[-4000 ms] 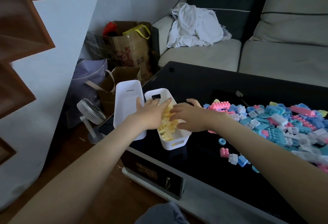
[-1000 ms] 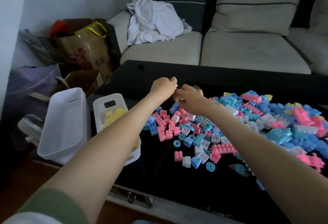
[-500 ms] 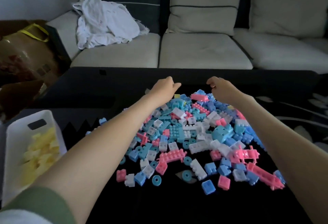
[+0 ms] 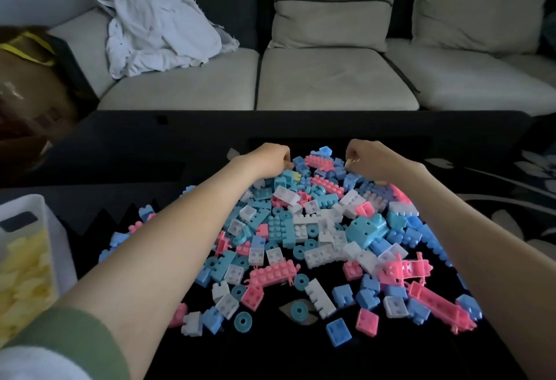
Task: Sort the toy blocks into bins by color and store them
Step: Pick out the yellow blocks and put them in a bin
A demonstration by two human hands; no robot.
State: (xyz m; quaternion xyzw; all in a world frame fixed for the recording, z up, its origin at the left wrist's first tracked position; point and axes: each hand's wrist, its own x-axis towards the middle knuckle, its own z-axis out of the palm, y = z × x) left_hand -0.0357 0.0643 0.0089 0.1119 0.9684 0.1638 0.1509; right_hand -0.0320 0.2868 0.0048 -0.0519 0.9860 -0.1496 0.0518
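A: Where are the person's hands?
B: Both reach to the far edge of the block pile point(image 4: 301, 229) on the black table point(image 4: 150, 145). The right hand point(image 4: 373, 158) pinches a small yellow block point(image 4: 349, 162), mostly hidden.
A: And the left hand point(image 4: 269, 158)?
B: It is curled, knuckles up, fingertips down among blue blocks; whether it grips one cannot be told.
A: The bin?
B: The white bin point(image 4: 45, 214) stands at the table's left edge, well apart from the hands, holding yellow blocks point(image 4: 24, 274).
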